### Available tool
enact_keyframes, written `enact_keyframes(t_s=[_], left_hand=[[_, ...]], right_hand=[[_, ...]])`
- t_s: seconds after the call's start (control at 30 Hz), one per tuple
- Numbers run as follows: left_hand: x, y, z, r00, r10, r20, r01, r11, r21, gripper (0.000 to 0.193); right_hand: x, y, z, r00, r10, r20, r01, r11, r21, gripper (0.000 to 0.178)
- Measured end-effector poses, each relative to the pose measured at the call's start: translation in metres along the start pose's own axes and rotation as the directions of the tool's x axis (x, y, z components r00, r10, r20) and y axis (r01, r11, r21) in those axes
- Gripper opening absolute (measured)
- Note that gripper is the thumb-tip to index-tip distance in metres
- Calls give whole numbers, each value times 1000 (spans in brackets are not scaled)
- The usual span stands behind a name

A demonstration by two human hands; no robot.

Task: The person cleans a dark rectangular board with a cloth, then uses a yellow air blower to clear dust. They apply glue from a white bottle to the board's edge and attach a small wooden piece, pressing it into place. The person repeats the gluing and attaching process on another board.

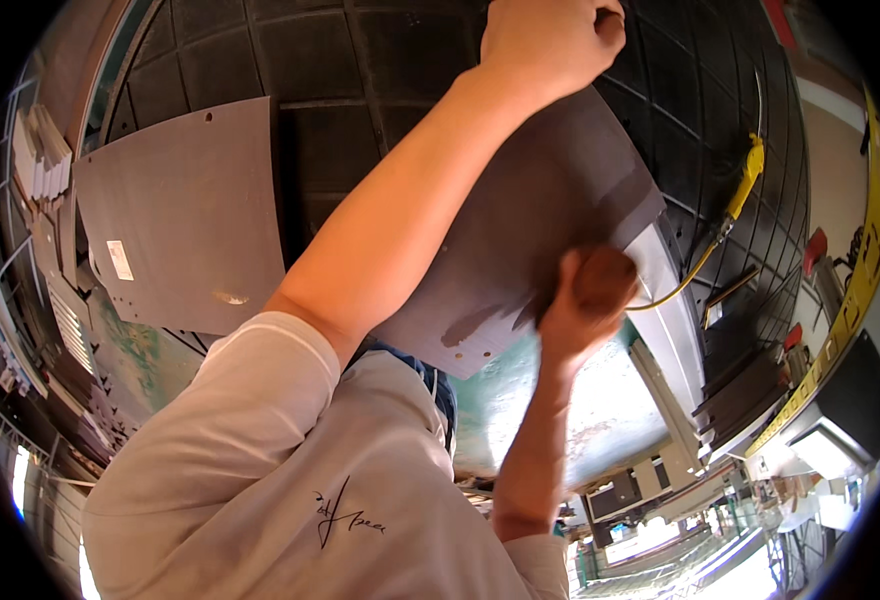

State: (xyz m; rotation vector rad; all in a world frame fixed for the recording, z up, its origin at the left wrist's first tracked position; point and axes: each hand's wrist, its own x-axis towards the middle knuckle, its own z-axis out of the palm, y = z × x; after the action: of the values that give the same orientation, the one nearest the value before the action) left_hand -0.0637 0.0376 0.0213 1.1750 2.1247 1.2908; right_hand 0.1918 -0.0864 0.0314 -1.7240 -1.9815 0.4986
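A dark grey sheet panel lies in front of me, with small holes near its near corner and darker smears on its surface. My left arm stretches across it, and my left hand is closed by the panel's far end. Its fingers are partly cut off by the picture's top, so whatever they hold is hidden. Low over the panel's right side, my right hand is closed around a brown rounded thing. Motion blur hides what kind it is.
Another grey panel with a small white label lies to the left. Both panels rest on a black gridded tabletop. On the right lies a yellow air blow gun with its yellow hose. A yellow-edged beam runs along the far right.
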Motion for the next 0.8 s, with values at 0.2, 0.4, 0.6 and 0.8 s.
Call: enact_keyframes(t_s=[0.2,0.4,0.6,0.8], left_hand=[[-2,3,0,1000,2,18,-2,1000,-13,17],[1,3,2,1000,17,-13,-17,999,-30,17],[-2,-1,3,997,66,-26,-65,997,29,16],[-4,0,8,997,69,-19,-68,997,37,15]], right_hand=[[93,-3,12,994,103,-38,-104,994,-39,65],[45,6,13,988,-137,-69,136,991,-10,66],[119,-23,12,960,230,163,-204,966,-160,56],[60,-14,14,988,-148,45,145,988,50,47]])
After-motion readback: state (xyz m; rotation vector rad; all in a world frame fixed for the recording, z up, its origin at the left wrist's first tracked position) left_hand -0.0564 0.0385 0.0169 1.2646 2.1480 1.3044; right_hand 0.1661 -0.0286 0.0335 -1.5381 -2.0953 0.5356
